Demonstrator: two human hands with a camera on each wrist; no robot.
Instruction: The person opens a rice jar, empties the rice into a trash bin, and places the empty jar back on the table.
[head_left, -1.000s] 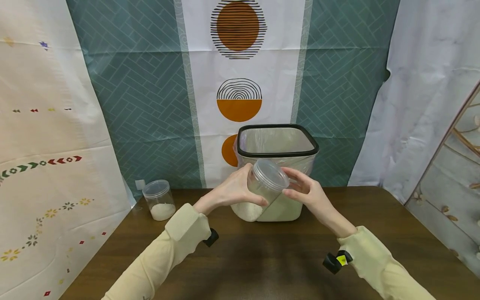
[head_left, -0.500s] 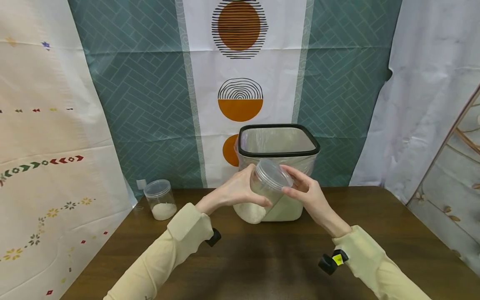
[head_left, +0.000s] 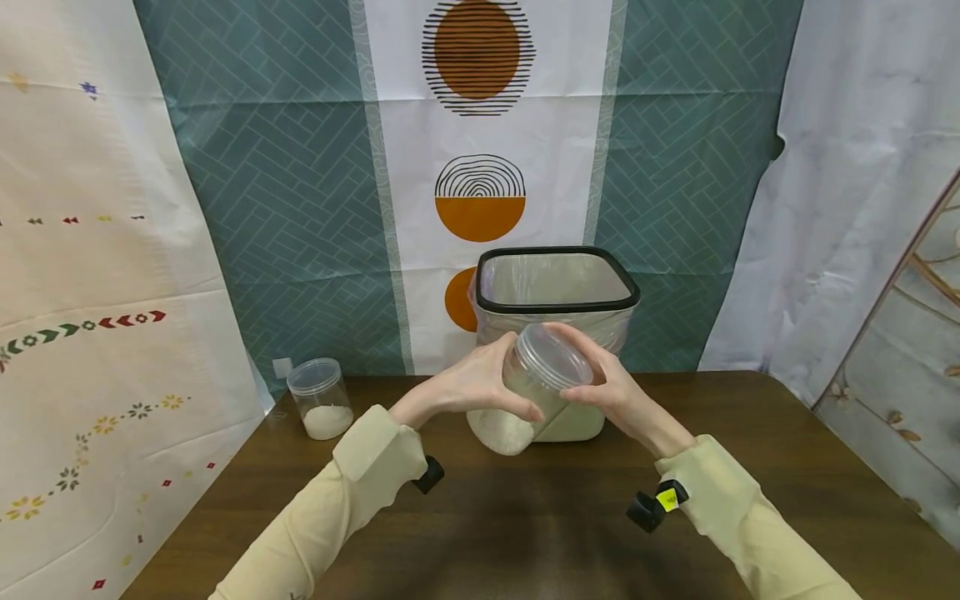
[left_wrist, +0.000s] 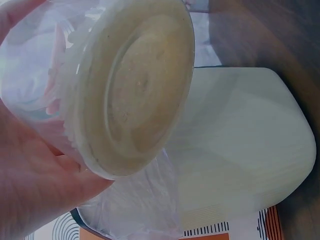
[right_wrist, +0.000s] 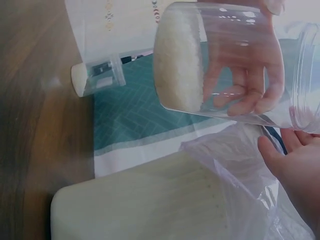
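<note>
Head view, watched from afar: the left hand grips the tilted jar in front of the bin, the right hand holds its lid; I'd brace the jar firmly, spreading pressure evenly.

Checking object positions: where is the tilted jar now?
In the head view, just right of centre, the left hand holds the jar, right hand at its lid, in front of the bin.

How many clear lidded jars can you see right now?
2. One jar is held tilted between the left hand and right hand, in front of the bag-lined bin; the other jar stands on the table, far left. More could hide behind the bin.
</note>
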